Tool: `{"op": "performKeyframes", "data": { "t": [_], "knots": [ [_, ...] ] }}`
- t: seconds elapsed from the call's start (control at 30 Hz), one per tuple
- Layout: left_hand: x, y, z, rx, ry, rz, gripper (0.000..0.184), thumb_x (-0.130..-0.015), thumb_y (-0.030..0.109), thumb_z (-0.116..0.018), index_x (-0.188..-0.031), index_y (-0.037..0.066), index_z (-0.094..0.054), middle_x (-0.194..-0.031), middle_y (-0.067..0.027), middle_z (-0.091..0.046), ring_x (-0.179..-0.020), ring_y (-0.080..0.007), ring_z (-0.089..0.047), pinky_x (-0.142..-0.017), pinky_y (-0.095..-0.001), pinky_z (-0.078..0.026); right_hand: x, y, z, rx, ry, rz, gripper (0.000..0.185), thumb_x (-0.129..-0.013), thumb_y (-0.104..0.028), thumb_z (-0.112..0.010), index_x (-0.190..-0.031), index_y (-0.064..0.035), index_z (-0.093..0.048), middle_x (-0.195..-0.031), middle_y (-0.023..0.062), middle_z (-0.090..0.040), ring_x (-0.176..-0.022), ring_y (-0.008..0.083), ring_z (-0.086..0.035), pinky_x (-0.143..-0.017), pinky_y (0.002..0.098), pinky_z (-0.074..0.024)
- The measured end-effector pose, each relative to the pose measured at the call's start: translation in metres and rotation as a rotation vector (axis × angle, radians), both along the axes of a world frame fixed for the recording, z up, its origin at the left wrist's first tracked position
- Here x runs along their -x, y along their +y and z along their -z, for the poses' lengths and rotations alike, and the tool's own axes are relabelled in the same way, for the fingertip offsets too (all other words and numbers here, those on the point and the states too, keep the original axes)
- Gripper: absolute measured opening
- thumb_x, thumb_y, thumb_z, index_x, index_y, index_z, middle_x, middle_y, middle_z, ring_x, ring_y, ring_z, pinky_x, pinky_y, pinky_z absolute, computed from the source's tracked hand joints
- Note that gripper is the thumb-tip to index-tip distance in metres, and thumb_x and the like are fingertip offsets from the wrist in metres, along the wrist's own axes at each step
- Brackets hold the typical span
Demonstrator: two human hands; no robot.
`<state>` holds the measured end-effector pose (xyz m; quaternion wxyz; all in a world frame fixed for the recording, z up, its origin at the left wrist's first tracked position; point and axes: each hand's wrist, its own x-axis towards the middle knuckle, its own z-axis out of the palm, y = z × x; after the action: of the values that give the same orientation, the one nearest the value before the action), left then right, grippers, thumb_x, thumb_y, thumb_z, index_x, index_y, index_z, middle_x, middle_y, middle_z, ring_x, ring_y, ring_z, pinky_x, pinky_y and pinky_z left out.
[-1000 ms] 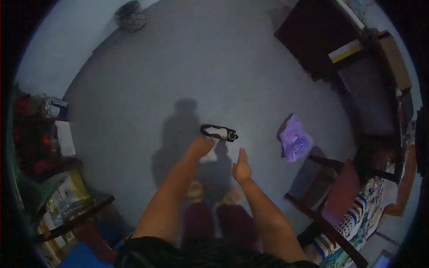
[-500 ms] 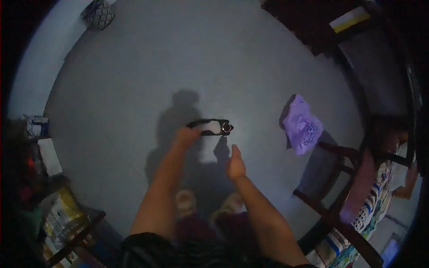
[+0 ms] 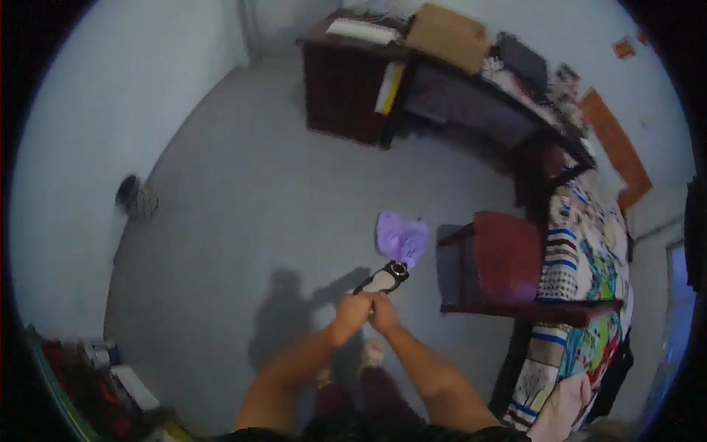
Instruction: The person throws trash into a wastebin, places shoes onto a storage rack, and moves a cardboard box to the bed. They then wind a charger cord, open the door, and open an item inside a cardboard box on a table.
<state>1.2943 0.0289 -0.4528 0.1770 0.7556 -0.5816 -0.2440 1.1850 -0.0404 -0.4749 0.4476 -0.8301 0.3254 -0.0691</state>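
Left hand (image 3: pixel 352 312), right hand (image 3: pixel 383 314) — clamped on black-edged device (image 3: pixel 382 281), jutting beyond them

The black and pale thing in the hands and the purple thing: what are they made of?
The black and pale thing may be smooth, hard plastic: its dark outline looks stiff, though blur leaves that open. The purple thing is crumpled and dull, so perhaps thin plastic or cloth.

A long black-and-white device (image 3: pixel 382 281) extends from my left grip (image 3: pixel 353 311) and right grip (image 3: pixel 382 312) toward a crumpled purple bag (image 3: pixel 401 237) on the grey floor (image 3: pixel 228 214); rightward stand a dark-red chair (image 3: pixel 508 258), then a patterned bed (image 3: pixel 563 276); ahead, a brown cardboard box (image 3: pixel 445 38) on a dark tabletop (image 3: pixel 342 88).
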Motion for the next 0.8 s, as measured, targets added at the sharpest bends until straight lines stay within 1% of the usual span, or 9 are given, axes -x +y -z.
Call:
{"op": "performKeyframes", "data": {
  "t": [0.07, 0.1, 0.2, 0.33, 0.4, 0.47, 0.57, 0.63, 0.8],
  "knots": [
    [0.007, 0.001, -0.082, 0.114, -0.035, 0.135, 0.028, -0.071, 0.011, -0.054, -0.099, 0.008, -0.052, -0.087, -0.0126, -0.059, -0.076, -0.0304, -0.059, -0.062, -0.0406, -0.048, 0.017, 0.004, -0.077, 0.101, 0.073, 0.098, 0.035, -0.060, -0.006, -0.070, -0.093, -0.0082, -0.058, -0.091, 0.0128, -0.055, -0.087, 0.0305, -0.053, -0.075, 0.0367, -0.0427],
    [-0.005, 0.012, -0.115, 0.017, 0.048, 0.191, 0.028, -0.068, 0.008, -0.059, -0.095, 0.010, -0.054, -0.100, -0.0117, -0.054, -0.086, -0.0332, -0.056, -0.070, -0.0416, -0.046, 0.013, 0.018, -0.113, 0.145, 0.020, 0.100, 0.033, -0.060, -0.010, -0.072, -0.089, -0.0068, -0.058, -0.086, 0.0127, -0.054, -0.083, 0.0315, -0.053, -0.073, 0.0376, -0.0429],
    [-0.011, 0.029, -0.192, 0.083, -0.099, 0.438, 0.027, -0.068, 0.011, -0.061, -0.093, 0.009, -0.053, -0.102, -0.0095, -0.052, -0.085, -0.0319, -0.056, -0.070, -0.0409, -0.046, 0.040, 0.046, -0.161, 0.269, 0.010, 0.179, 0.035, -0.059, -0.015, -0.074, -0.088, -0.0057, -0.057, -0.087, 0.0132, -0.054, -0.083, 0.0320, -0.052, -0.072, 0.0388, -0.0425],
    [0.008, 0.045, -0.233, 0.359, -0.054, 0.880, 0.028, -0.065, 0.016, -0.067, -0.088, 0.008, -0.054, -0.097, -0.0081, -0.052, -0.085, -0.0301, -0.055, -0.068, -0.0394, -0.045, 0.086, 0.118, -0.259, 0.470, 0.047, 0.303, 0.035, -0.060, -0.019, -0.073, -0.087, -0.0057, -0.056, -0.090, 0.0150, -0.052, -0.085, 0.0325, -0.051, -0.074, 0.0395, -0.0416],
    [0.056, 0.056, -0.259, 0.004, 0.097, 0.856, 0.030, -0.064, 0.019, -0.069, -0.088, 0.008, -0.055, -0.088, -0.0093, -0.056, -0.084, -0.0309, -0.056, -0.069, -0.0402, -0.045, 0.124, 0.154, -0.284, 0.439, 0.025, 0.414, 0.036, -0.061, -0.018, -0.073, -0.090, -0.0064, -0.054, -0.091, 0.0150, -0.052, -0.086, 0.0330, -0.051, -0.075, 0.0384, -0.0415],
    [0.016, 0.071, -0.284, 0.165, -0.065, 1.091, 0.030, -0.064, 0.020, -0.069, -0.089, 0.009, -0.055, -0.084, -0.0103, -0.056, -0.082, -0.0313, -0.056, -0.069, -0.0404, -0.045, 0.073, 0.190, -0.307, 0.491, -0.027, 0.531, 0.037, -0.061, -0.017, -0.072, -0.090, -0.0062, -0.052, -0.091, 0.0151, -0.052, -0.088, 0.0334, -0.050, -0.075, 0.0381, -0.0414],
    [0.071, 0.076, -0.323, 0.302, -0.115, 1.284, 0.029, -0.066, 0.022, -0.067, -0.089, 0.010, -0.055, -0.083, -0.0112, -0.057, -0.079, -0.0316, -0.056, -0.067, -0.0410, -0.045, 0.107, 0.227, -0.369, 0.470, 0.103, 0.736, 0.035, -0.063, -0.013, -0.070, -0.091, -0.0066, -0.051, -0.092, 0.0138, -0.053, -0.086, 0.0344, -0.052, -0.073, 0.0390, -0.0425],
    [0.182, 0.113, -0.385, 0.357, -0.023, 1.386, 0.026, -0.067, 0.022, -0.066, -0.088, 0.010, -0.056, -0.082, -0.0111, -0.057, -0.079, -0.0315, -0.057, -0.067, -0.0408, -0.045, 0.215, 0.264, -0.403, 0.464, 0.268, 0.834, 0.037, -0.061, -0.013, -0.071, -0.092, -0.0072, -0.051, -0.093, 0.0121, -0.051, -0.087, 0.0345, -0.052, -0.073, 0.0404, -0.0429],
    [0.332, 0.180, -0.431, 0.451, 0.139, 1.715, 0.026, -0.064, 0.022, -0.068, -0.085, 0.009, -0.057, -0.082, -0.0108, -0.057, -0.077, -0.0309, -0.056, -0.067, -0.0397, -0.045, 0.352, 0.387, -0.462, 0.511, 0.285, 0.974, 0.034, -0.061, -0.013, -0.072, -0.087, -0.0047, -0.052, -0.091, 0.0125, -0.052, -0.088, 0.0347, -0.052, -0.073, 0.0406, -0.0429]
  ]
}}
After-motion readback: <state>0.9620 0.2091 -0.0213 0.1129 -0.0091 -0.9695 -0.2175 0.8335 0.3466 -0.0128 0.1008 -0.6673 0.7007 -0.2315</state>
